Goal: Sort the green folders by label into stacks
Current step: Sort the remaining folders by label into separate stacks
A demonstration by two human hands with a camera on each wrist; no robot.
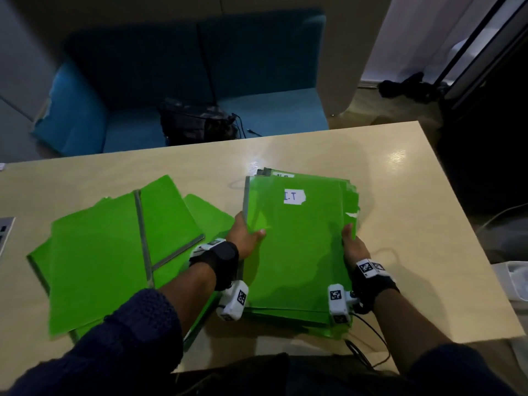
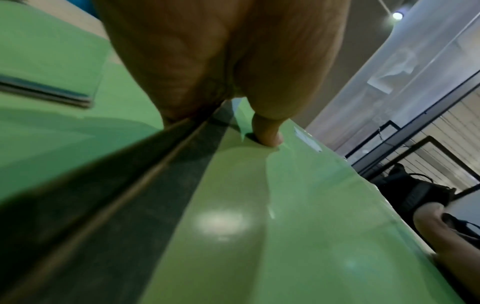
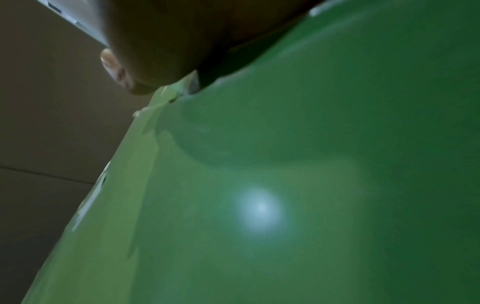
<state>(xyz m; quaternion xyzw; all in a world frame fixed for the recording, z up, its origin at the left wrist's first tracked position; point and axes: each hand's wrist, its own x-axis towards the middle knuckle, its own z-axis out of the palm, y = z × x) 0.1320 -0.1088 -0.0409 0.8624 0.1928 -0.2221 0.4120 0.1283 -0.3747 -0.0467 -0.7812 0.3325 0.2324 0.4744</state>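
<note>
A pile of green folders [image 1: 300, 252] lies on the beige table [image 1: 400, 172], right of centre. The top folder bears a white label [image 1: 294, 196] reading "I.T". My left hand [image 1: 247, 234] grips this pile's left edge, thumb on top of the cover; the left wrist view shows that thumb [image 2: 267, 133] pressed on the green cover [image 2: 259, 226]. On the pile's right edge my right hand [image 1: 351, 244] holds with its thumb on top, and the right wrist view shows the folder cover [image 3: 285, 185] up close. Several more green folders [image 1: 108, 252] lie fanned out to the left.
A blue sofa [image 1: 257, 70] with a dark bag [image 1: 197, 121] on it stands behind the table. A grey device edge [image 1: 5, 232] sits at the far left of the table. White boxes [image 1: 514, 281] lie on the floor to the right. A cable [image 1: 371, 352] trails from my right wrist.
</note>
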